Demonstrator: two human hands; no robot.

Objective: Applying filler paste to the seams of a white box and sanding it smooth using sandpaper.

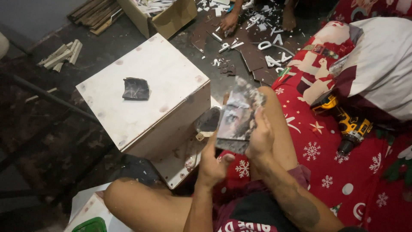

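Observation:
Both my hands hold a worn, grey sheet of sandpaper (238, 116) over my lap. My left hand (213, 161) grips its lower edge with the thumb on the underside. My right hand (260, 135) clasps its right side, fingers folded over the sheet. Behind the sheet a putty knife (208, 121) with a grey blade shows, near my left hand. A white wooden box (141, 92) stands just left of my hands, with a dark piece of sandpaper (136, 89) lying on its top.
A yellow cordless drill (348, 126) lies on the red snowflake-patterned bedding (343, 172) at right. Another person's hand (228, 21) and foot work among white cut letters (266, 45) on the dark floor. A cardboard box (165, 15) and wood strips (62, 53) sit beyond.

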